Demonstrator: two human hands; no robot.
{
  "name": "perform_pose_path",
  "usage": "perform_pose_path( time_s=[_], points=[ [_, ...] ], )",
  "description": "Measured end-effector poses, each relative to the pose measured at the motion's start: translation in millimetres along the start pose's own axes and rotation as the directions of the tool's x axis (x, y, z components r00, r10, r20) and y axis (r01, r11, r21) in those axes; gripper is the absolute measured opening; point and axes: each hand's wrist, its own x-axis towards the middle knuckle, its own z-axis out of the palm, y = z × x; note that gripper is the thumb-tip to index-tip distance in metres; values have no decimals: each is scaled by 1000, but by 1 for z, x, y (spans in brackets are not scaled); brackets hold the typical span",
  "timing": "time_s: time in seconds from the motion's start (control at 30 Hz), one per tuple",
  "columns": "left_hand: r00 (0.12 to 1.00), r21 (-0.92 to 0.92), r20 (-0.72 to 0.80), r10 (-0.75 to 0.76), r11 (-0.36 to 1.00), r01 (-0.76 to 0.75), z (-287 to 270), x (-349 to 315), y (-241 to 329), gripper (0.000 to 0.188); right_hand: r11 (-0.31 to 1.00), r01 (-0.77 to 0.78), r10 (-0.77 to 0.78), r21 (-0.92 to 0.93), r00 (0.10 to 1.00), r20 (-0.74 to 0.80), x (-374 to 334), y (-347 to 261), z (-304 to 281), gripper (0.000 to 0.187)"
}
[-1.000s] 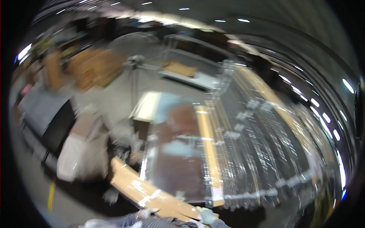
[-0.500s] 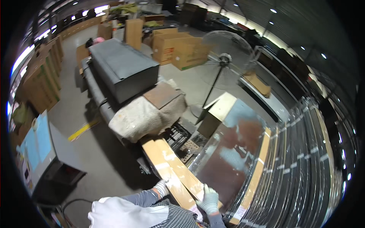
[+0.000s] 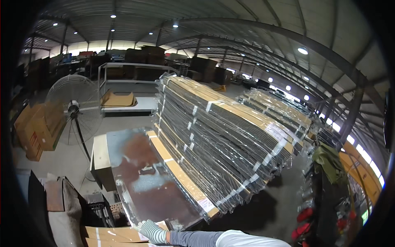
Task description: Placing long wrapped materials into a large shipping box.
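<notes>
At the lower edge, my right hand [image 3: 153, 231], in a striped knitted glove, is closed at the end of a long cardboard-faced strip [image 3: 113, 234]. The strip is tan, with white tape across it and a shiny film surface. A second cardboard strip [image 3: 119, 244] lies alongside, nearer me and mostly cut off by the frame. Just beyond my hand is a worktable [image 3: 164, 201] with a worn brown and pale blue top. My left hand is out of view.
Film-wrapped dark panels with cardboard edges form a large stack [image 3: 222, 140] beyond the table. A cardboard-edged panel [image 3: 181, 175] lies along the table's far side. At left stand a pedestal fan [image 3: 74, 109], cartons [image 3: 41, 127] and a cloth-covered machine part [image 3: 68, 214].
My view has swung right and up, bringing the panel stack and roof into sight. My left hand has left the picture; my right hand stays at the strip's end.
</notes>
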Motion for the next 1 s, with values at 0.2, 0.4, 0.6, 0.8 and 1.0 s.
perform_pose_path(
  time_s=[0.2, 0.4, 0.6, 0.8, 1.0],
  points=[
    [999, 244, -30, -12, 970, 19, 26, -11, -20, 39, 968, 80, -34, 238, 981, -190, -8, 15, 44, 43],
    [995, -212, 46, -84, 973, 92, 47, 22, 2, 71, 993, -35, 13, -114, 983, -182, 25, 5, 6, 32],
    [958, 125, -197, 209, 974, -187, 20, 125, 38, 70, 982, -109, 159, 155, 920, -359, 29, 25, -21, 58],
    [997, 160, 74, -36, 987, 23, 82, 166, -79, 38, 637, -771, 706, 0, 583, -402, -135, 156, 23, 82],
    [836, 307, 13, -549, 798, 519, 141, 127, -193, 36, 233, -971, 972, 46, 234, -1, -256, 220, 101, 106]
  ],
)
